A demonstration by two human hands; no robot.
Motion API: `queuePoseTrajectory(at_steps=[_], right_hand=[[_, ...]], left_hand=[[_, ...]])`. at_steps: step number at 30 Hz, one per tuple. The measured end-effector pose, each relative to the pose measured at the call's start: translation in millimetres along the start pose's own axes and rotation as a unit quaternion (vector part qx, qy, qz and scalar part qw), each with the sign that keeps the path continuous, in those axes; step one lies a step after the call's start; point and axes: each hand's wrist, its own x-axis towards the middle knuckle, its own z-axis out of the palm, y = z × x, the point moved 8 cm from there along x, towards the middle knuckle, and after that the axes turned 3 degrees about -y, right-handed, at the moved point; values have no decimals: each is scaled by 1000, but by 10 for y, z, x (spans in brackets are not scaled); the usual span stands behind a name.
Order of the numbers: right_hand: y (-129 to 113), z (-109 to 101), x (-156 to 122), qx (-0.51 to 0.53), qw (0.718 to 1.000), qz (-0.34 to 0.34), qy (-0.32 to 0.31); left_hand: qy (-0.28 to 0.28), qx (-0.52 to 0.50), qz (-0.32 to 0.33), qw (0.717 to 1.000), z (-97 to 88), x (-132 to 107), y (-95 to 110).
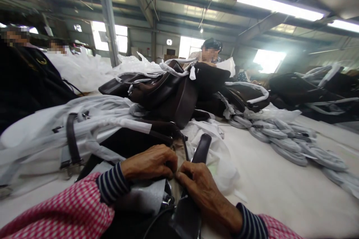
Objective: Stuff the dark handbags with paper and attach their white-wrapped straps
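Note:
A dark handbag [182,214] lies directly in front of me, its zipped mouth spread and a tan lining showing inside. My left hand [153,161] is closed, with curled fingertips pinching at the mouth of the bag. From the other side my right hand [199,181] grips the bag's edge, thumb and fingers pressed together near the left fingertips. What exactly lies between the fingertips is hidden. A dark strap-like flap [202,147] sticks up beyond my right hand. One handle, wrapped in white paper [126,124], arches beyond my left hand.
More dark handbags [179,99] are heaped ahead of me. Wrapped grey straps [280,134] lie coiled at the right of the white table [269,198]. White packing and straps [56,134] cover the left side. A co-worker [211,50] is behind the heap.

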Motion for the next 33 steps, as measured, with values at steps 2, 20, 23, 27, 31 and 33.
queuePoseTrajectory(at_steps=[2, 20, 23, 27, 31, 33], right_hand=[[-16, -6, 5, 2, 1000, -4, 1], [-96, -250, 178, 233, 972, 12, -24], [-110, -344, 309, 281, 958, 41, -45], [-219, -423, 430, 283, 957, 32, -53], [-358, -411, 442, 295, 953, -4, -61], [-382, -429, 415, 309, 950, -10, -50]], left_hand=[[15, -8, 13, 1000, 6, -2, -20], [68, -109, 51, 990, -20, -48, -66], [88, -147, 61, 983, -29, -37, -63], [70, -179, 93, 977, 19, -35, -16], [77, -84, 60, 992, 53, -41, -35], [85, -74, 51, 992, 46, -36, -38]])
